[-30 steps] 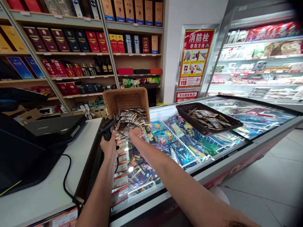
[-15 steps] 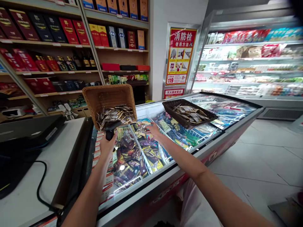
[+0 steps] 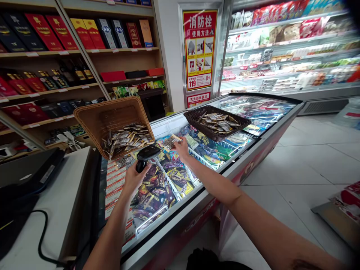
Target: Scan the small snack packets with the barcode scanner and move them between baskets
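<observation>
Black scanner [image 3: 148, 152] in my left hand [image 3: 135, 177], packet [image 3: 169, 143] pinched in my right hand [image 3: 182, 149], open gap between, dark basket rim [image 3: 198, 126] rightward.

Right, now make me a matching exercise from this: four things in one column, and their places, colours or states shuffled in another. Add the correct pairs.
Column one
1. Scanner
2. Right hand
3. Deep basket
4. Shallow basket

Column two
A. Dark brown, on the freezer
B. Black, gripped in the left hand
C. Light brown, tilted so its inside shows
D. Holding small packaging

Right pairs
1-B, 2-D, 3-C, 4-A
</observation>
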### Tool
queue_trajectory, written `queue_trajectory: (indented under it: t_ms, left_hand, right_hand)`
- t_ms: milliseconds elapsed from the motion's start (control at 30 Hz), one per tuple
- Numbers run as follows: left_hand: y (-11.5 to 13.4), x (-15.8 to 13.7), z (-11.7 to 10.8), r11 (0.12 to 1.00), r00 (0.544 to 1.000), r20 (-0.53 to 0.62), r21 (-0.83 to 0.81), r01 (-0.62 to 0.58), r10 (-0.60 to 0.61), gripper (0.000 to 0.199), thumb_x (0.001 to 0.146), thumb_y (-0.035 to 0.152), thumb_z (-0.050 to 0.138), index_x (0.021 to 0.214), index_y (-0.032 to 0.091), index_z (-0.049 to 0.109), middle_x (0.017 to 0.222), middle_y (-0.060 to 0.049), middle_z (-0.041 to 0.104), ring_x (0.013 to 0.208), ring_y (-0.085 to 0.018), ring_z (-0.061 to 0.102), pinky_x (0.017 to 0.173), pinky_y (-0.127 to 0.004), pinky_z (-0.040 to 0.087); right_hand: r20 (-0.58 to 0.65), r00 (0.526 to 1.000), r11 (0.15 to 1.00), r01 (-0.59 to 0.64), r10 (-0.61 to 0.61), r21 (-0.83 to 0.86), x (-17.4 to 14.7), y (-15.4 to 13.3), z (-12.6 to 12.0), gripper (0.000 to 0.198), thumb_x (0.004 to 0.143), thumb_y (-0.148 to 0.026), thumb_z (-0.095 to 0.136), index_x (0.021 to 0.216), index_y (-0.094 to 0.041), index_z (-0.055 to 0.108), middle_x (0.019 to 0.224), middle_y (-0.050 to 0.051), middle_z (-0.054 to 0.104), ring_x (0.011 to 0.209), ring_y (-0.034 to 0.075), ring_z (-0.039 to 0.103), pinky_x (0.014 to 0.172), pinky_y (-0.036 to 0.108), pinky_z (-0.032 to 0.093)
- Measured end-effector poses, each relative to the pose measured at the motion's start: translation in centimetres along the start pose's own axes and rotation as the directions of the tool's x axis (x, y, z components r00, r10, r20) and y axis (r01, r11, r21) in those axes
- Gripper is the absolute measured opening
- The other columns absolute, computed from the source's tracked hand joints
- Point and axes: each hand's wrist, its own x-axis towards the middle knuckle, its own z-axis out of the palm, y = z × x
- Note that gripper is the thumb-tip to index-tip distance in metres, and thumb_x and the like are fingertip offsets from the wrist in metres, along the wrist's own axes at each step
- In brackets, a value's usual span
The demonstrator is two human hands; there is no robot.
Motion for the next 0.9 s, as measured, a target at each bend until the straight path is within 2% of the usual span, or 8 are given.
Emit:
queue_trajectory:
  t_ms: [233,467,767,900]
  left_hand:
    - [-0.23,0.00,-0.06,0.999,0.999,0.024,0.022,-0.032,0.031,0.051,0.071,0.068,0.080,0.082,0.022,0.061,0.064,0.005,0.048,0.059,-0.014,0.042,0.055,-0.026,0.033]
    - [0.04,0.07,-0.04,0.999,1.000,0.006,0.032,-0.019,0.018,0.049,0.067,0.065,0.083,0.079,0.022,0.063,0.064,0.003,0.050,0.062,-0.016,0.047,0.056,-0.026,0.037]
    - [0.30,-0.18,-0.20,0.992,0.996,0.036,0.092,-0.090,0.087,0.044,0.074,0.062,0.078,0.081,0.022,0.064,0.063,0.003,0.051,0.059,-0.016,0.048,0.053,-0.026,0.034]
    - [0.28,-0.09,-0.40,0.995,0.997,0.022,0.061,-0.079,0.077,0.048,0.069,0.064,0.083,0.083,0.021,0.065,0.060,0.005,0.050,0.056,-0.015,0.047,0.051,-0.026,0.035]
  right_hand:
    - [-0.019,1.000,0.998,0.001,-0.002,-0.064,-0.80,-0.97,0.32,0.040,0.088,-0.011,0.064,0.125,-0.022,0.052,0.092,-0.003,0.054,0.071,0.012,0.064,0.063,0.027,0.065]
    - [0.002,1.000,0.999,-0.002,0.002,-0.052,-0.84,-0.88,0.16,0.044,0.088,-0.014,0.065,0.129,-0.023,0.053,0.090,-0.003,0.058,0.065,0.012,0.064,0.064,0.028,0.065]
    - [-0.002,0.999,0.998,0.034,-0.034,-0.061,-1.04,-0.85,0.05,0.044,0.086,-0.016,0.069,0.127,-0.023,0.053,0.088,-0.004,0.057,0.062,0.013,0.066,0.062,0.028,0.062]
    - [-0.026,0.999,0.998,0.044,-0.046,-0.051,-0.40,-0.16,0.16,0.044,0.084,-0.018,0.070,0.124,-0.024,0.053,0.090,-0.004,0.059,0.063,0.013,0.067,0.061,0.025,0.059]
